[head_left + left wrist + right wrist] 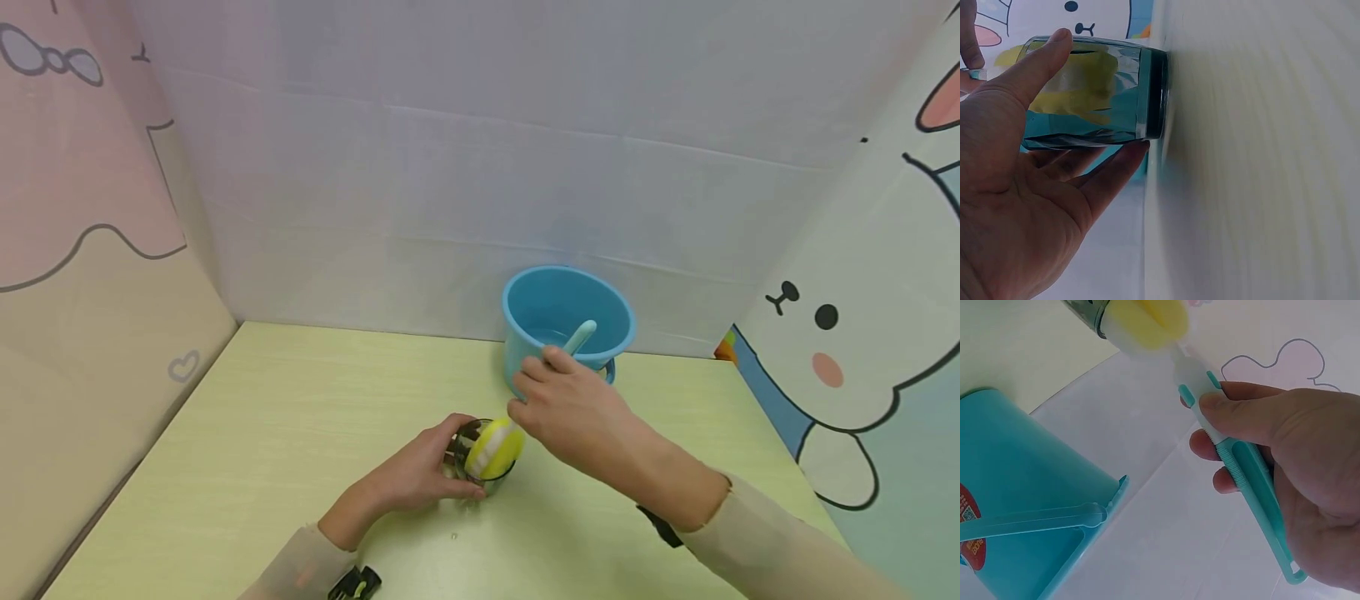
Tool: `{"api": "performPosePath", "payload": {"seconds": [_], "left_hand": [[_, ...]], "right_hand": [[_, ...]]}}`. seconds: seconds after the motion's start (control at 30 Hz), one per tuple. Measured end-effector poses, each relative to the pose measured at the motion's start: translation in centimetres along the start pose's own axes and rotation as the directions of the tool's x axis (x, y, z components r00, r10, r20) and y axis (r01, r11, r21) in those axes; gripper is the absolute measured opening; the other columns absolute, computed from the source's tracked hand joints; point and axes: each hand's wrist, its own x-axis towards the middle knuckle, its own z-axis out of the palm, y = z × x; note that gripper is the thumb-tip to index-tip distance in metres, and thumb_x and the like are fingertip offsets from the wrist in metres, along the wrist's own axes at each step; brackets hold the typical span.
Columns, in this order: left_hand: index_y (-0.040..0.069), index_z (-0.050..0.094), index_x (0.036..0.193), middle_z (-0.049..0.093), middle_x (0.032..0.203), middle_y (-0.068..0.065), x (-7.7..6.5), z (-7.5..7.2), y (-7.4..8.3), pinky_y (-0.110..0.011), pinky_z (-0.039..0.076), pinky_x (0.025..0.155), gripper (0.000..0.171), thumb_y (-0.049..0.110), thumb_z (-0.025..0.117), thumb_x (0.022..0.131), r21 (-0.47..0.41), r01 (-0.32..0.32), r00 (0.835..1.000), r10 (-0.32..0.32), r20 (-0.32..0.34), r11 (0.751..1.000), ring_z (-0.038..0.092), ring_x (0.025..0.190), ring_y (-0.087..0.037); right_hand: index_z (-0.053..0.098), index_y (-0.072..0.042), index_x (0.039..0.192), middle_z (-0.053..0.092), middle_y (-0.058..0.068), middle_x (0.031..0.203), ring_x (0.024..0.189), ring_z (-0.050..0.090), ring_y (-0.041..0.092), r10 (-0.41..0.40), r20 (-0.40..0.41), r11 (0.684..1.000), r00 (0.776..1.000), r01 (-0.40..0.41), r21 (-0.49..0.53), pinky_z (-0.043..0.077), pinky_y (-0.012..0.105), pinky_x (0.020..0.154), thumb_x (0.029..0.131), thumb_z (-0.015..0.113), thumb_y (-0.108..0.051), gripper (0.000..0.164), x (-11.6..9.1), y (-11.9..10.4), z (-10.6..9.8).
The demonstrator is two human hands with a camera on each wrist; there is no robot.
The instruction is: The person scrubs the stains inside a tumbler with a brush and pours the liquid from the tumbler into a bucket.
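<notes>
My left hand [416, 473] grips a clear drinking glass [1127, 94] round its side, the thumb on one side and the fingers on the other. The glass stands upright close to the table, with its dark thick base toward the tabletop. With my right hand [573, 417] I hold a sponge cup brush by its teal and white handle [1250, 478], thumb along the white neck. Its yellow and white sponge head [497, 448] sits in the glass's mouth, partly down inside, and shows through the wall in the left wrist view.
A blue bucket [517, 354] with a handle stands at the back of the table, just beyond my right hand. Pale wood-look tabletop [300, 392] spreads around the glass, with small drops near it. Printed cloth walls [375, 183] close off the back and sides.
</notes>
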Motion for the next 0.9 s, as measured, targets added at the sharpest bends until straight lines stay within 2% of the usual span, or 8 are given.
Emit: {"api": "performPosePath", "payload": {"seconds": [0.17, 0.4, 0.63, 0.9], "left_hand": [[0.016, 0.043, 0.153, 0.064, 0.129, 0.007, -0.1, 0.0, 0.0, -0.039, 0.052, 0.103, 0.088, 0.035, 0.094, 0.084, 0.001, 0.019, 1.0, -0.019, 0.006, 1.0, 0.063, 0.119, -0.015], [0.015, 0.043, 0.152, 0.063, 0.129, 0.006, -0.1, -0.1, 0.0, -0.037, 0.053, 0.1, 0.086, 0.035, 0.093, 0.085, -0.01, 0.012, 1.0, -0.012, 0.009, 1.0, 0.063, 0.117, -0.016], [0.016, 0.041, 0.155, 0.063, 0.127, 0.007, -0.1, 0.1, -0.8, -0.034, 0.055, 0.095, 0.09, 0.036, 0.093, 0.085, -0.025, 0.024, 1.0, -0.023, 0.02, 0.999, 0.064, 0.113, -0.014], [0.014, 0.041, 0.154, 0.064, 0.125, 0.004, 0.0, 0.4, -1.7, -0.036, 0.056, 0.095, 0.089, 0.038, 0.093, 0.085, -0.048, 0.006, 1.0, -0.005, 0.016, 0.999, 0.066, 0.113, -0.015]], "right_hand": [[0.072, -0.023, 0.09, 0.062, 0.0, 0.09, 0.092, 0.052, 0.023, -0.01, 0.012, 1.0, 1.0, 0.01, 0.007, 0.039, 0.042, 0.094, 0.086, 0.091, -0.029, 0.02, 0.1, 0.0, -0.2], [0.073, -0.023, 0.092, 0.063, 0.0, 0.09, 0.092, 0.052, 0.023, -0.018, 0.006, 1.0, 1.0, 0.018, 0.015, 0.04, 0.042, 0.095, 0.087, 0.091, -0.028, 0.02, 0.4, -0.2, -0.2], [0.072, -0.021, 0.092, 0.061, 0.0, 0.089, 0.09, 0.05, 0.023, -0.014, -0.015, 1.0, 1.0, 0.015, 0.008, 0.041, 0.041, 0.094, 0.088, 0.09, -0.026, 0.019, 0.9, -0.7, 0.7], [0.074, -0.02, 0.095, 0.065, 0.002, 0.095, 0.093, 0.051, 0.024, 0.003, -0.028, 1.0, 1.0, -0.004, -0.018, 0.042, 0.043, 0.095, 0.088, 0.09, -0.024, 0.018, 1.2, -0.9, 1.8]]}}
